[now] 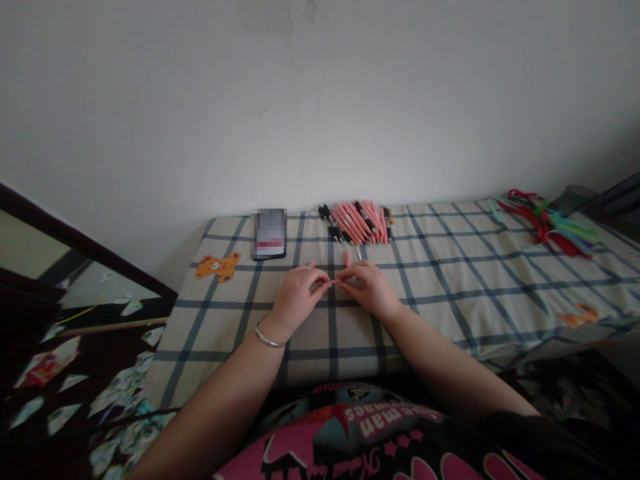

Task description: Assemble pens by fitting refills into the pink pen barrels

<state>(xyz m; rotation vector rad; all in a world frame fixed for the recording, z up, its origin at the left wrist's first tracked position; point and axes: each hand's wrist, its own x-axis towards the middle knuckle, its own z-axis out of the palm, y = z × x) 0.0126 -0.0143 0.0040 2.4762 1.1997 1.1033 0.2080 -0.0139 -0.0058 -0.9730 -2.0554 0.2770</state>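
Observation:
My left hand [296,293] and my right hand [369,285] meet over the checked cloth, fingertips pinched close together. Between them runs a thin pale pink piece [333,281], gripped from both sides; its exact kind is too small to tell. A pink tip [313,265] shows just behind my left fingers; whether it is held or lying there, I cannot tell. Beyond my right fingers are a short pink pen part [348,257] and a thin whitish stick [359,254], both partly hidden. Farther back lies a pile of pink pens [353,221] with several black grips or pens among them.
A dark phone-like device [270,233], its face blurred, lies at the back left. At the far right is a bundle of red, green and blue strips [550,223] beside a dark mesh container [575,198]. The checked tablecloth [440,267] reaches the wall. Paper scraps [123,393] litter the floor at left.

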